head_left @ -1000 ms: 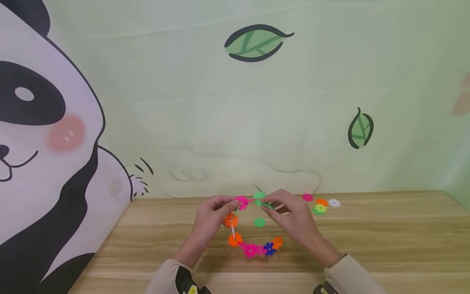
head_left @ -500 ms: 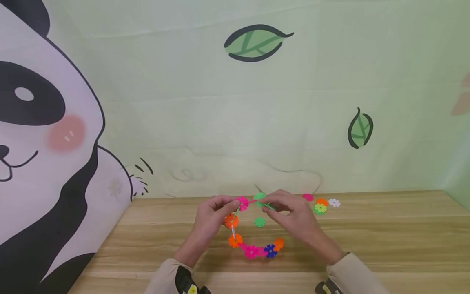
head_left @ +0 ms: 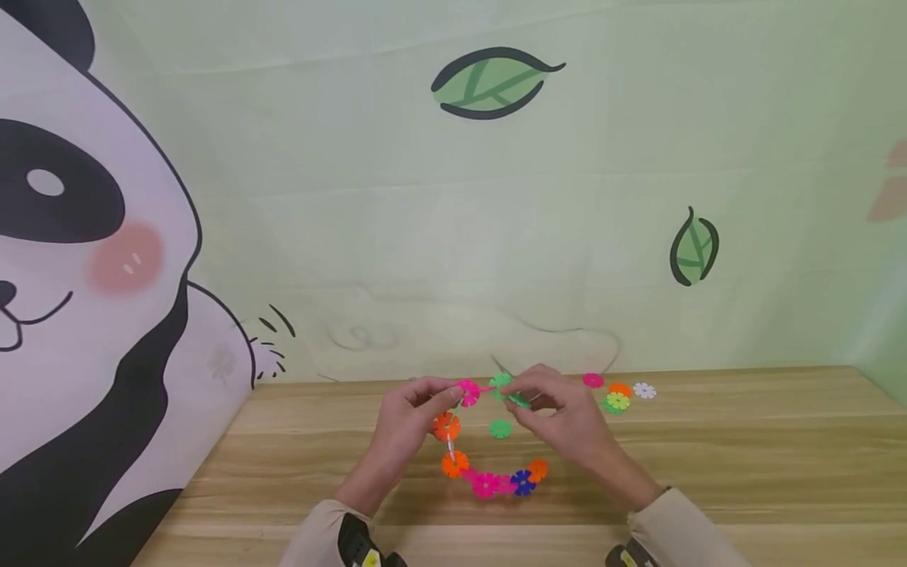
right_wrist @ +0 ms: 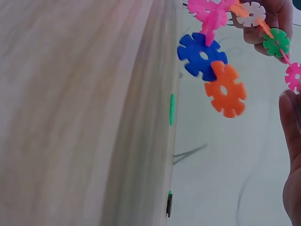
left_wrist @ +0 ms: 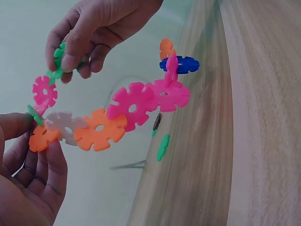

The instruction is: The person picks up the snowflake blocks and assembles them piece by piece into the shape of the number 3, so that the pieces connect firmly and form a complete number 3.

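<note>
A curved chain of flower-shaped interlocking discs hangs between both hands, above the table. My left hand (head_left: 418, 417) pinches it near an orange disc (left_wrist: 44, 137) and a green disc (left_wrist: 35, 114). At the upper end, my right hand (head_left: 563, 417) grips a green disc (left_wrist: 59, 55) between thumb and fingers, beside a pink disc (left_wrist: 44, 90). From the left hand the chain runs through a white disc (left_wrist: 67, 127), another orange one (left_wrist: 100, 130) and pink ones (left_wrist: 132, 107) to a blue disc (right_wrist: 201, 55). An orange end disc (right_wrist: 225, 90) hangs free.
Two loose green discs, one nearer (head_left: 501, 429) and one farther back (head_left: 501, 383), lie on the wooden table (head_left: 708, 465). Right of them are a pink disc (head_left: 593, 380), a yellow-green disc (head_left: 618, 401) overlapping others, and a white disc (head_left: 645, 390). A printed backdrop (head_left: 354, 236) stands behind.
Both hands stay almost in place with the same grips. The right fingers shift slightly around the green disc, and the chain's lower part sways a little to the right.
</note>
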### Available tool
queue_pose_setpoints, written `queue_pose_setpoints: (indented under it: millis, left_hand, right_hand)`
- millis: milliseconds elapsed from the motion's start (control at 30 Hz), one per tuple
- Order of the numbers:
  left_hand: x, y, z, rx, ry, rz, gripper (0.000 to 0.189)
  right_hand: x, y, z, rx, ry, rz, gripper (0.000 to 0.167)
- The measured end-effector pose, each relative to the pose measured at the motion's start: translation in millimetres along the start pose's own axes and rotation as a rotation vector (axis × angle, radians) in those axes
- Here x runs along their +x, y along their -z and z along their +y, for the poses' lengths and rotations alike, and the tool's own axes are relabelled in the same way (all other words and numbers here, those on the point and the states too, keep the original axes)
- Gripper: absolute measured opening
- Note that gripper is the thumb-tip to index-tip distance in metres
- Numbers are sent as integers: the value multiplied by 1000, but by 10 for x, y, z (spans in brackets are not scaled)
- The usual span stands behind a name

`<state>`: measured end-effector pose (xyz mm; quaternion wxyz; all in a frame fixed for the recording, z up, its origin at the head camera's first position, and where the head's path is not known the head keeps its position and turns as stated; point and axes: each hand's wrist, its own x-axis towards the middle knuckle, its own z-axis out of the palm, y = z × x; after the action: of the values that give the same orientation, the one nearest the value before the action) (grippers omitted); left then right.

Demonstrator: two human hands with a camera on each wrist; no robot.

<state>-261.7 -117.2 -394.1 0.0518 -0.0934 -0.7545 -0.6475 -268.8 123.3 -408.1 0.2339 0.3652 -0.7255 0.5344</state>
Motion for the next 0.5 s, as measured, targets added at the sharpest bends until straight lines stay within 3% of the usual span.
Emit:
queue_pose_setpoints:
  millis: [100,267,333,500]
  left_hand:
    - [-3,-9,8,-12,3,6,18]
    - [-7,-16,12,-25,-8,-6,17]
    - [-8,-16,13,-23,-15,-21,15]
    - [-21,-26,17,-3,-40,-42,14]
  right_hand:
    - [0,20,-46,50,-111,21,24]
    - [64,82,-142,283,-460,13,27]
    - [89,103,-146,353,-552,-11,30]
    - [97,134,-136,438,-619,-83,23]
